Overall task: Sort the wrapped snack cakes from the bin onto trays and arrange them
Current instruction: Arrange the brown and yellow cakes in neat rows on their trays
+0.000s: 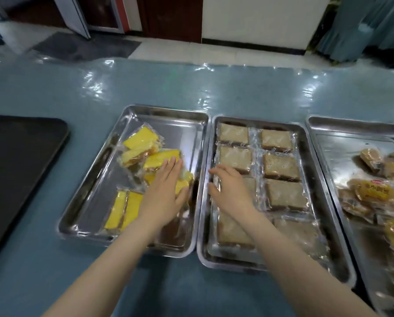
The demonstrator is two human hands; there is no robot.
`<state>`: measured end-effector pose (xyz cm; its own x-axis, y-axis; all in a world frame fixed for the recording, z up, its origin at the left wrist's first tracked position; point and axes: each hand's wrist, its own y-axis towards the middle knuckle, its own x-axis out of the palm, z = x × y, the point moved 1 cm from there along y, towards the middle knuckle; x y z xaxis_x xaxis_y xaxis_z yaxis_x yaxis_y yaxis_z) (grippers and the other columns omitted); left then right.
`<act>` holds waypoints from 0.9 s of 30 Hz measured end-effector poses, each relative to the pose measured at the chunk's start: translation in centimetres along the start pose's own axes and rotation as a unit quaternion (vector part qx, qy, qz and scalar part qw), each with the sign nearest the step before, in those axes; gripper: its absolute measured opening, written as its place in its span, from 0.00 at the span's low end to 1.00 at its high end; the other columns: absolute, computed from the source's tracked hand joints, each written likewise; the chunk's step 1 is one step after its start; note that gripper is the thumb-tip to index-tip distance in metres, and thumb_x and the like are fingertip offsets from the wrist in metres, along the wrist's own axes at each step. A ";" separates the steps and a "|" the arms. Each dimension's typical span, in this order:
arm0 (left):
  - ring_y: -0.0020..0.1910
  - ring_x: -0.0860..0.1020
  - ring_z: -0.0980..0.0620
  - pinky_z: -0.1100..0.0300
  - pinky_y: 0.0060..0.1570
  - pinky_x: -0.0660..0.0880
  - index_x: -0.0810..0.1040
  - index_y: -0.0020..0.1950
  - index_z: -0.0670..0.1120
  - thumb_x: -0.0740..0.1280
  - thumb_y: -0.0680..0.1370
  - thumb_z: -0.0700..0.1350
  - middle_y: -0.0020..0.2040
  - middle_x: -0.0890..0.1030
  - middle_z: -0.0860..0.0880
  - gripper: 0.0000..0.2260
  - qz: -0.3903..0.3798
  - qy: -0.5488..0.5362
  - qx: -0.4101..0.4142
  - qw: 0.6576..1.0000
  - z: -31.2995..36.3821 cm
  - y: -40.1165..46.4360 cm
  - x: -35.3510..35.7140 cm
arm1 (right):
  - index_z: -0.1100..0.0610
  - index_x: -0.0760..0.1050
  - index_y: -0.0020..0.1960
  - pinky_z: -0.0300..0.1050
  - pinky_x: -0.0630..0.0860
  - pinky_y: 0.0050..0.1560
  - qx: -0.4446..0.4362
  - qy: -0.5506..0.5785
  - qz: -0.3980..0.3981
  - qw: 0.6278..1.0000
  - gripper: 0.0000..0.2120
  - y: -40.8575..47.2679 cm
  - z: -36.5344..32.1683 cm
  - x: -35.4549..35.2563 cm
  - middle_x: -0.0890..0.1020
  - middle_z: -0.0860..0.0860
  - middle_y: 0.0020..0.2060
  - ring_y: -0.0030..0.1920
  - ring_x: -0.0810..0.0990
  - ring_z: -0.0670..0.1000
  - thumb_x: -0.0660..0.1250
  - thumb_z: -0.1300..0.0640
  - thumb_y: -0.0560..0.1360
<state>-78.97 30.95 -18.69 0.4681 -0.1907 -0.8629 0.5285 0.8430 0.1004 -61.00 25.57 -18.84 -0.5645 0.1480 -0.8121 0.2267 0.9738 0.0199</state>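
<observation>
Left hand (pixel 166 191), fingers straight, presses yellow cakes (pixel 145 152) at left tray's (pixel 95 179) right wall; tray's left half bare. Right hand (pixel 230 191), grip apart, rests on brown cakes (pixel 280 167) in middle tray (pixel 310 156), trays touching.

The table (pixel 191 92) is glossy blue-teal, and a black tray (pixel 20 161) lies at its left. Three silver steel trays (pixel 132 115) carry clear-wrapped cakes: bright yellow cakes (pixel 141 138), grey-brown cakes (pixel 280 167), and tan cakes (pixel 372 192) in orange-yellow printed wrappers with a red label.
</observation>
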 end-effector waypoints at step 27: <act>0.72 0.61 0.41 0.48 0.68 0.62 0.52 0.77 0.46 0.55 0.79 0.57 0.75 0.60 0.41 0.29 -0.218 0.026 -0.116 0.969 -16.8 17.7 -2.3 | 0.50 0.68 0.67 0.35 0.73 0.43 0.237 0.125 0.105 0.958 0.23 14.9 -5.0 6.4 0.76 0.49 0.64 0.45 0.77 0.38 0.69 0.54 0.74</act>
<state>-82.58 54.76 -23.22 0.1968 -0.5328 -0.8230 0.4916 0.7799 -0.3874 -65.19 41.84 -20.79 -0.6259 0.4267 -0.6528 0.6575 0.7389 -0.1474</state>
